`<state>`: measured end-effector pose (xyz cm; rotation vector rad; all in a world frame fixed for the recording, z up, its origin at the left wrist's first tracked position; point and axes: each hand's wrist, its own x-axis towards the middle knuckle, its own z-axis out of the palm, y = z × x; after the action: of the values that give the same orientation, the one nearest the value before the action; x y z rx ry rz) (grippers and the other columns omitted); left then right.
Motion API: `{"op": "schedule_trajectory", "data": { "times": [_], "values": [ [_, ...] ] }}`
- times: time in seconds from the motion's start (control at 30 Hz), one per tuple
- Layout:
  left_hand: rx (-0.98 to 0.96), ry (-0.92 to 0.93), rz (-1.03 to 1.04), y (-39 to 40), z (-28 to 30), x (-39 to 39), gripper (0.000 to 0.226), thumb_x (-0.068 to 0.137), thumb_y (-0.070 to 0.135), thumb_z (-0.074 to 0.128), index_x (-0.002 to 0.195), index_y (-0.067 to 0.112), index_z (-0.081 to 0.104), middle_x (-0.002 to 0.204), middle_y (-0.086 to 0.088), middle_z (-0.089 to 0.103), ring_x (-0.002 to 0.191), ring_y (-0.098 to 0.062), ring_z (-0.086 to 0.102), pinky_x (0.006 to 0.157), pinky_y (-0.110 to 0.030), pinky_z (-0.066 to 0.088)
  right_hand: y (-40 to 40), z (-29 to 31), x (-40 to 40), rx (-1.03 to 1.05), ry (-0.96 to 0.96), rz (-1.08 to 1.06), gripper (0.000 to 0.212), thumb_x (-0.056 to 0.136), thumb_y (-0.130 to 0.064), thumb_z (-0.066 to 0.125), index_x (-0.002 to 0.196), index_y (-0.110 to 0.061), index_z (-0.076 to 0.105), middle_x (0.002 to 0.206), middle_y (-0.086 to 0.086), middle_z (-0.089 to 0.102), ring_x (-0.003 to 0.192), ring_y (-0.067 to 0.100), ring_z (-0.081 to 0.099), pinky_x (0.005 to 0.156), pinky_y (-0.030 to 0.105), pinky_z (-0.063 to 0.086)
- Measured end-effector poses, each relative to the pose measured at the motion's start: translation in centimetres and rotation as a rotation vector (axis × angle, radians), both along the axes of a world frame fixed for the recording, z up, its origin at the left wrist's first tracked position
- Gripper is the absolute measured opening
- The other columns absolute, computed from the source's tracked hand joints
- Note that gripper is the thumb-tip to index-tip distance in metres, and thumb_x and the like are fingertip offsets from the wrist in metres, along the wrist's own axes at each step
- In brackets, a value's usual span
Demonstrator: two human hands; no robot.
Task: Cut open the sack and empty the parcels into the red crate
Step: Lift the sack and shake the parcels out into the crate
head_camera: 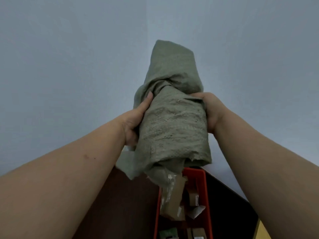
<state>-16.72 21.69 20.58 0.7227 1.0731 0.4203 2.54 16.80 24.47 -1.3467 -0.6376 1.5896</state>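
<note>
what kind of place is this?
Probably a parcel-sorting or mailroom corner: a woven green sack tipped over a red crate of cardboard parcels, plain bare walls behind.

The sack (pixel 172 121) hangs directly above the crate (pixel 208 195), its mouth downward, with one of the hands at its left (pixel 133 121) and one at its right (pixel 211 112). Parcels (pixel 174 200) lie in the crate (one is just below the mouth).

- Two plain pale blue-grey walls (pixel 69 57) are meeting in a corner (pixel 146 23) behind.
- A dark brown bench (pixel 120 204) is filling the lower part.
- Soft, even light is falling everywhere.
- A yellowish surface (pixel 264 230) is showing at the lower right.
</note>
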Motion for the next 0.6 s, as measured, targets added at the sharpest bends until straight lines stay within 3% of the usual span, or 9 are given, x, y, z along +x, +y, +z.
{"op": "schedule_trajectory", "data": {
  "times": [0.07, 0.13, 0.23, 0.33, 0.43, 0.5, 0.6],
  "values": [
    [0.008, -0.119, 0.038, -0.3, -0.2, 0.1, 0.082, 0.055, 0.068, 0.071, 0.113, 0.01, 0.068, 0.106, -0.015, 0.073, 0.099, -0.028, 0.069, 0.092, -0.042, 0.051, -0.2, -1.1, -0.9, -0.092, -0.147, 0.076, 0.024, 0.092, -0.026, 0.056, 0.099, -0.005, 0.066, 0.085, 0.009, 0.073, 0.08, 0.024, 0.067, 0.075, 0.036, 0.054],
    [0.019, -0.153, 0.076, -0.4, -0.4, 0.0, 0.063, 0.067, 0.055, 0.075, 0.112, 0.012, 0.07, 0.103, -0.013, 0.074, 0.092, -0.027, 0.07, 0.086, -0.039, 0.054, 0.1, -1.8, -1.0, -0.135, -0.448, 0.121, 0.04, 0.085, -0.041, 0.066, 0.111, -0.011, 0.063, 0.098, 0.005, 0.07, 0.088, 0.024, 0.066, 0.082, 0.038, 0.054],
    [0.042, -0.06, 0.106, -0.5, -0.3, 0.2, 0.053, 0.073, 0.035, 0.077, 0.118, 0.01, 0.067, 0.107, -0.013, 0.073, 0.092, -0.027, 0.07, 0.082, -0.039, 0.056, 0.8, -1.1, -0.8, -0.103, -0.727, 0.091, 0.056, 0.073, -0.042, 0.07, 0.117, -0.01, 0.055, 0.099, 0.009, 0.065, 0.073, 0.022, 0.058, 0.065, 0.031, 0.047],
    [0.093, -0.05, 0.102, -0.9, 0.6, 1.5, 0.051, 0.075, 0.029, 0.077, 0.12, 0.009, 0.066, 0.11, -0.015, 0.073, 0.093, -0.028, 0.071, 0.076, -0.038, 0.058, 1.6, 1.1, 0.0, -0.026, -0.73, 0.043, 0.038, 0.082, -0.027, 0.058, 0.113, -0.005, 0.056, 0.095, 0.012, 0.062, 0.075, 0.024, 0.057, 0.065, 0.03, 0.045],
    [0.114, -0.097, 0.1, -1.0, 2.1, 3.0, 0.048, 0.078, 0.031, 0.075, 0.119, 0.01, 0.066, 0.106, -0.013, 0.073, 0.091, -0.027, 0.071, 0.076, -0.037, 0.058, 1.3, 3.7, 1.1, 0.028, -0.672, -0.033, 0.015, 0.081, -0.026, 0.056, 0.086, -0.012, 0.059, 0.083, 0.008, 0.054, 0.073, 0.023, 0.05, 0.067, 0.032, 0.039],
    [0.138, -0.12, 0.093, -0.8, 2.8, 3.8, 0.048, 0.077, 0.032, 0.075, 0.119, 0.011, 0.065, 0.107, -0.013, 0.073, 0.093, -0.027, 0.07, 0.08, -0.039, 0.057, 0.8, 4.8, 1.7, 0.043, -0.651, -0.04, 0.022, 0.079, -0.033, 0.06, 0.087, -0.013, 0.062, 0.087, 0.006, 0.06, 0.077, 0.022, 0.056, 0.071, 0.032, 0.045],
    [0.243, -0.112, 0.126, -0.5, 3.4, 4.9, 0.066, 0.065, 0.03, 0.085, 0.126, 0.018, 0.061, 0.112, -0.011, 0.072, 0.098, -0.03, 0.071, 0.08, -0.047, 0.058, -0.1, 5.8, 2.0, 0.032, -0.712, 0.044, 0.056, 0.077, -0.053, 0.068, 0.114, -0.014, 0.058, 0.101, 0.001, 0.065, 0.085, 0.016, 0.062, 0.066, 0.028, 0.049]
  ]
}}
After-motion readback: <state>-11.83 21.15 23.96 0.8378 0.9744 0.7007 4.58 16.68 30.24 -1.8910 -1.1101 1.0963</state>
